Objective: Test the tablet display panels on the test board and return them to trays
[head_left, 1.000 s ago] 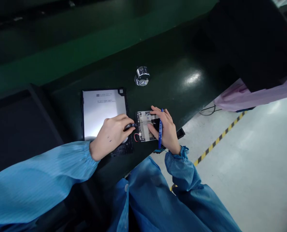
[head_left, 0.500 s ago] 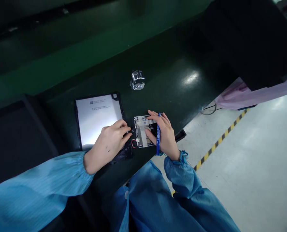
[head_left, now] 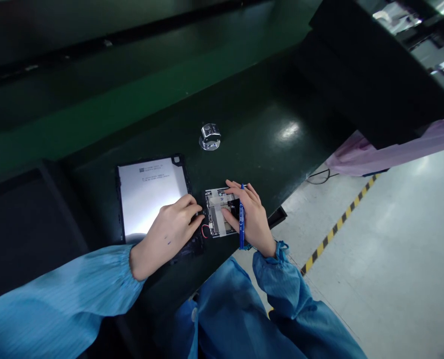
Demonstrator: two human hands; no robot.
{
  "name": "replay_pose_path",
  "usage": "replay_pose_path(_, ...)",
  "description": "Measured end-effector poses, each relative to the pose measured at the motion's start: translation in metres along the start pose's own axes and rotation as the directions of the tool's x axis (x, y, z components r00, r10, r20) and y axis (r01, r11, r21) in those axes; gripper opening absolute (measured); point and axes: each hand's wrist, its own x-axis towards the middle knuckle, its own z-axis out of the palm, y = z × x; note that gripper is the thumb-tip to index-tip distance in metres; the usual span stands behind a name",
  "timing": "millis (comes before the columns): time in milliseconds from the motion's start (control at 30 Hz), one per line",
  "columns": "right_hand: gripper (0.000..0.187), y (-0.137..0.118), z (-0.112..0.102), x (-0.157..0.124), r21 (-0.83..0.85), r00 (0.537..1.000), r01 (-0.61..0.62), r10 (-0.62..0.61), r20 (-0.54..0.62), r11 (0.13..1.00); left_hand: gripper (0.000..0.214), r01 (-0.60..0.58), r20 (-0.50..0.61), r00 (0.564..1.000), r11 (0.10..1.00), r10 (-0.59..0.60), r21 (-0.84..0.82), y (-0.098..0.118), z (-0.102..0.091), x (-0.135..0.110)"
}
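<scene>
A tablet screen panel (head_left: 152, 184) with a silvery back and black frame lies on the dark green bench. Over its right edge is my left hand (head_left: 171, 227), thumb and fingertips pinched together; whatever sits between them is hidden. Just to the right rests a circuit board (head_left: 216, 214) crossed by strips of pale tape, and a short red wire (head_left: 204, 231) curves from its left side. My right hand (head_left: 254, 217) lies over the board's right part with fingertips touching it. A blue marker pen (head_left: 242, 219) is tucked in that hand, pointing away from me.
Behind the board stands a shiny metal tape roll or ring-shaped piece (head_left: 210, 137). A black tray (head_left: 23, 214) is at the left, and a large black panel (head_left: 375, 75) at the far right. Pink cloth (head_left: 352, 154) hangs past the bench edge, above a floor with striped tape (head_left: 341, 222).
The camera view has tilted, so the bench things sit slightly lower in the picture. Both hands keep nearly the same places and grips.
</scene>
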Motion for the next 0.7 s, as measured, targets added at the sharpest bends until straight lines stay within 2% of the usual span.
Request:
replay_pose_path(267, 0.03, -0.001, -0.002, 0.003, 0.005, 1.0, -0.03, 0.03, 0.008, 1.0, 0.023, -0.022, 0.022, 1.0, 1.0, 0.022, -0.003, 0.001, 0.002, 0.003)
replay_pose_path(467, 0.046, -0.016, 0.009, 0.009, -0.08, 0.988, -0.117, 0.109, -0.108, 0.99, 0.02, -0.011, 0.031, 0.999, 1.0, 0.011, 0.014, 0.0, 0.002, 0.003)
replay_pose_path(600, 0.046, -0.023, 0.018, 0.011, -0.098, 0.975, -0.19, 0.177, -0.133, 0.977, 0.02, 0.017, 0.08, 0.997, 0.999, -0.019, 0.029, 0.002, 0.001, 0.004)
replay_pose_path(700, 0.047, -0.024, 0.024, 0.012, -0.119, 0.971, -0.192, 0.171, -0.164, 0.974, 0.02, 0.038, 0.127, 0.991, 0.998, -0.044, 0.054, 0.005, 0.0, 0.007)
